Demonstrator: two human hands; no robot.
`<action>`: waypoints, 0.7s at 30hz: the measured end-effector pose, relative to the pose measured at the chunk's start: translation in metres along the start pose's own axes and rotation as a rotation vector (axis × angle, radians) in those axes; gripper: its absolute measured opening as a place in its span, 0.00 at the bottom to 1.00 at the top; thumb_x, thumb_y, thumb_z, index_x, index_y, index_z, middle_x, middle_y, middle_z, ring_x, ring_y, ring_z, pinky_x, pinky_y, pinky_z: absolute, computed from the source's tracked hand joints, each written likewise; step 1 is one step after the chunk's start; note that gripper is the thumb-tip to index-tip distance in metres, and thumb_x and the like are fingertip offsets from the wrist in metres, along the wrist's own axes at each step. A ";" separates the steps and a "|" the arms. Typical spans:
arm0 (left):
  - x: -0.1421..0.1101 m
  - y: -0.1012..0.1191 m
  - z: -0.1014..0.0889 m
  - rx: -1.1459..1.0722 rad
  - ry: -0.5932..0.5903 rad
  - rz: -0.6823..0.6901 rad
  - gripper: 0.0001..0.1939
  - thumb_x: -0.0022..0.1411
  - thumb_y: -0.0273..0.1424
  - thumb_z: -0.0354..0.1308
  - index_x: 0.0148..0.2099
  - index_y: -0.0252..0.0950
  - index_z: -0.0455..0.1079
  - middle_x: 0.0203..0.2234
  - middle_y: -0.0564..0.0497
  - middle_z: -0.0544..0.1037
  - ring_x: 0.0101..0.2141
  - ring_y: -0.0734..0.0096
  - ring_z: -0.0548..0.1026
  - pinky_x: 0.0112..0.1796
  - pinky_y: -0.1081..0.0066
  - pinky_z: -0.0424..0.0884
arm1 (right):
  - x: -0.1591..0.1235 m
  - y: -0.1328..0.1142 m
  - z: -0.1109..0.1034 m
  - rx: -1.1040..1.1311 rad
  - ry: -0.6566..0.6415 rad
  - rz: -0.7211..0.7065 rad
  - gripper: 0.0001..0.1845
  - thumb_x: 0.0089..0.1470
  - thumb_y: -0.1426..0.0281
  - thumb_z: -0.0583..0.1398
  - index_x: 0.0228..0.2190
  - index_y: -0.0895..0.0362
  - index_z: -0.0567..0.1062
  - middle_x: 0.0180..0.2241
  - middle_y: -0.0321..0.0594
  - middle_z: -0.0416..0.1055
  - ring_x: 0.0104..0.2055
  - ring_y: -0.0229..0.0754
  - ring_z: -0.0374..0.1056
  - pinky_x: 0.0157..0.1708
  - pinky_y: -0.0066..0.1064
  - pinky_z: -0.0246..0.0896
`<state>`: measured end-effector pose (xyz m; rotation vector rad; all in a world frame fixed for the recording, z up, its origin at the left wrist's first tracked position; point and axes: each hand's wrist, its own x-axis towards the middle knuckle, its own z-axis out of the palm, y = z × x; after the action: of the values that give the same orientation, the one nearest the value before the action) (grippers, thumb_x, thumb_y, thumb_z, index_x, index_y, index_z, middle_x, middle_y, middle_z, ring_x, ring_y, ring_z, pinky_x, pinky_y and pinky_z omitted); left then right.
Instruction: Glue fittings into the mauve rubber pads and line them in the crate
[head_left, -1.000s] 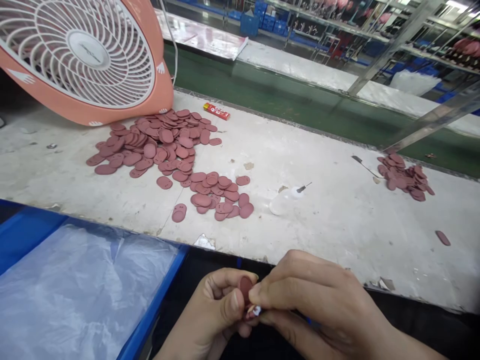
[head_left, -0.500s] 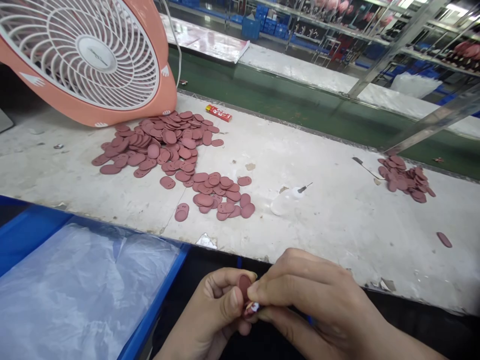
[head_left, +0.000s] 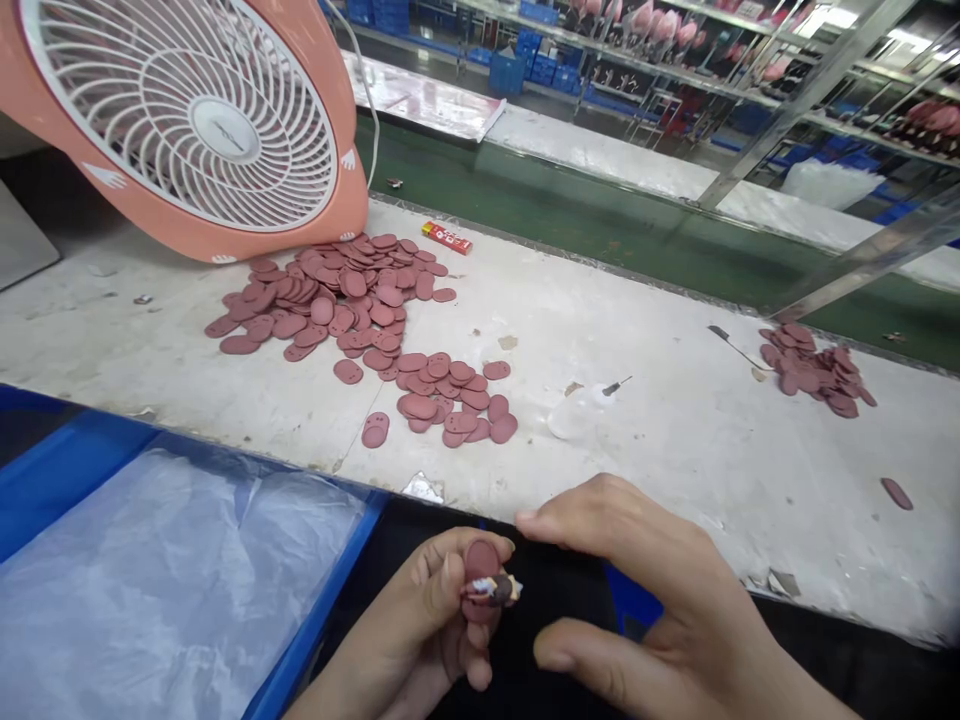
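Observation:
My left hand (head_left: 405, 625) pinches a dull-red oval piece (head_left: 481, 585), probably rubber, upright between thumb and fingers. A small multicoloured charm (head_left: 495, 590) sits across the oval's middle; its exact form is too small to tell. My right hand (head_left: 660, 590) is open to the right of the oval, not touching it, with thumb and fingers apart. A large heap of matching ovals (head_left: 322, 300) and a smaller group (head_left: 450, 400) lie on the white workbench (head_left: 645, 470) beyond my hands.
A blue bin lined with clear plastic (head_left: 165, 590) stands at lower left. A pink fan (head_left: 225, 130) leans at the bench's far left. A small bottle (head_left: 574, 415), a blade (head_left: 731, 345) and another pile of ovals (head_left: 814, 370) lie on the bench, with a green conveyor belt (head_left: 600, 200) behind.
My right hand has let go of the oval and charm and moved right, its fingers spreading apart. My left hand still holds the oval. The view has shifted slightly.

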<state>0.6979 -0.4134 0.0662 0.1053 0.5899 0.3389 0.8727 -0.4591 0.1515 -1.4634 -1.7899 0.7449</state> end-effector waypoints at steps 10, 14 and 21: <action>0.001 0.004 -0.003 0.050 -0.042 0.051 0.21 0.50 0.46 0.68 0.38 0.33 0.79 0.23 0.53 0.73 0.20 0.82 0.67 0.19 0.83 0.71 | 0.009 0.003 0.022 -0.015 0.075 -0.021 0.08 0.54 0.76 0.64 0.38 0.57 0.78 0.29 0.36 0.74 0.32 0.34 0.69 0.33 0.24 0.66; -0.009 0.008 0.001 0.199 0.150 0.331 0.26 0.46 0.50 0.69 0.42 0.38 0.78 0.27 0.52 0.76 0.23 0.77 0.70 0.20 0.80 0.71 | 0.012 0.006 0.033 -0.210 0.222 -0.131 0.09 0.53 0.78 0.63 0.38 0.59 0.77 0.27 0.38 0.73 0.29 0.36 0.67 0.29 0.27 0.66; -0.017 0.012 -0.008 0.369 0.390 0.685 0.14 0.44 0.37 0.74 0.26 0.36 0.73 0.19 0.57 0.71 0.17 0.83 0.63 0.17 0.81 0.61 | 0.022 0.016 0.075 -0.545 0.308 -0.437 0.16 0.52 0.81 0.64 0.44 0.66 0.74 0.27 0.43 0.76 0.26 0.40 0.67 0.22 0.32 0.63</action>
<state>0.6772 -0.4081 0.0710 0.6142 0.9948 0.9253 0.8196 -0.4350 0.0979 -1.3351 -2.0460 -0.1985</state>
